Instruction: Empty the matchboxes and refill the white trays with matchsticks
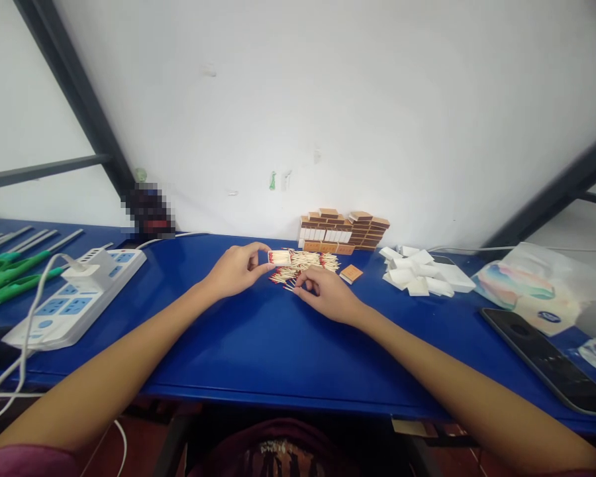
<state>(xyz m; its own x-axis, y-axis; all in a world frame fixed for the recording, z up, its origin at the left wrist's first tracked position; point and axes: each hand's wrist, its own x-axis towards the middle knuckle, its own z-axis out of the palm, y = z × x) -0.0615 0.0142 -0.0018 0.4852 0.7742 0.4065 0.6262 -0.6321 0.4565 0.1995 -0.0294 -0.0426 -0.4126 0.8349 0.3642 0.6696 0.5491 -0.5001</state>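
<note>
My left hand (239,269) pinches a small white matchbox tray (280,258) filled with red-tipped matches, holding it at the left side of a loose match pile (310,262). At the near edge of that pile is my right hand (328,293), its thumb and forefinger closed on a match (289,287). The other fingers are curled in. One orange-brown matchbox cover (351,273) lies on the table just right of the pile. Behind the pile, several brown matchboxes (328,232) are stacked against the wall, some showing white ends.
White folded paper trays (417,271) lie in a heap on the blue table (258,344). Further right are a plastic package (536,285) and a black phone (546,361). On the left, a white power strip (74,308) with cables sits beside green-handled tools (14,278).
</note>
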